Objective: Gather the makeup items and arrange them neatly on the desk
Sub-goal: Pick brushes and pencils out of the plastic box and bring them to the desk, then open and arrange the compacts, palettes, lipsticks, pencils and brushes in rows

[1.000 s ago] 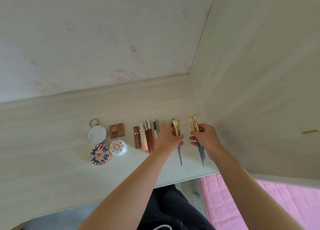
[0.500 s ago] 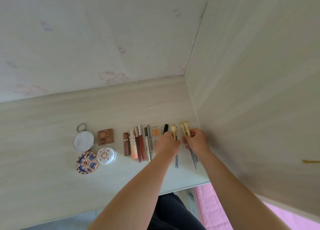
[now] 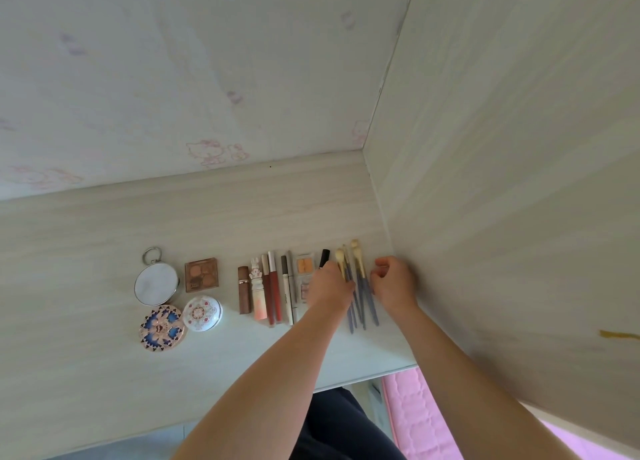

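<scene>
The person is lining up the brushes [image 3: 360, 286] at the right end of the row on the desk [image 3: 86, 238], beside the side panel [image 3: 502, 182]. The left hand [image 3: 330, 288] is resting against them, grip unclear. The right hand [image 3: 394, 281] is hovering loosely curled, holding nothing. Handles should probably be nudged parallel, tips level, using light sideways pressure

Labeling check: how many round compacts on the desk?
3, all at the row's left end: mirror compact at the back, blue patterned one in front of it, white floral one to its right. None seem hidden.
</scene>
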{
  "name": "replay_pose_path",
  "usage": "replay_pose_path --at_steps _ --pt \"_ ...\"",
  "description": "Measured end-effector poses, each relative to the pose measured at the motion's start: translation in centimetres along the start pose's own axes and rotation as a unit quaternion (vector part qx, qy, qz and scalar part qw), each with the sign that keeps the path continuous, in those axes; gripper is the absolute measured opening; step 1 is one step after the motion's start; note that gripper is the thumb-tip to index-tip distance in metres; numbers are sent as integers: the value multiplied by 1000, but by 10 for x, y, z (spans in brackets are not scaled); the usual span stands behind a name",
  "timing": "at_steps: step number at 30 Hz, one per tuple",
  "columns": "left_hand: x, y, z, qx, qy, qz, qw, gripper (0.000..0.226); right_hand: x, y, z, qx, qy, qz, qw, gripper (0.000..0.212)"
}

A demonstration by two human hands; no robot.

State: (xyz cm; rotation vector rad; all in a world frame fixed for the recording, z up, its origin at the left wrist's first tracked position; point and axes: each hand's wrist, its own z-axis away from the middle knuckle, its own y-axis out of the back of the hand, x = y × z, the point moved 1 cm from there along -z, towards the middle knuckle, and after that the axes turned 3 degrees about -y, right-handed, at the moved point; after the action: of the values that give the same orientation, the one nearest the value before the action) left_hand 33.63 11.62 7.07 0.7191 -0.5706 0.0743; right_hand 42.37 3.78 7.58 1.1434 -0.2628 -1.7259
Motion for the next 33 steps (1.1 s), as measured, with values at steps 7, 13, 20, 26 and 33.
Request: replay_pose_path --at_steps 7,13,20,26,33 --pt "2 0 6 20 -14 -18 1000 25 3 4 4 -9 21 40 999 31" --pt "2 3 13 22 -29 -26 999 23 6 2 6 -53 31 57 996 33" --pt "-2 9 21 17 -61 -56 996 18 6 4 11 -65 51 93 992 34" --pt "-15 28 34 62 -142 -102 983 20 -3 14 23 -67 132 184 972 37" --pt "-49 60 58 175 -218 -123 952 21 -22 6 45 -65 225 288 928 25"
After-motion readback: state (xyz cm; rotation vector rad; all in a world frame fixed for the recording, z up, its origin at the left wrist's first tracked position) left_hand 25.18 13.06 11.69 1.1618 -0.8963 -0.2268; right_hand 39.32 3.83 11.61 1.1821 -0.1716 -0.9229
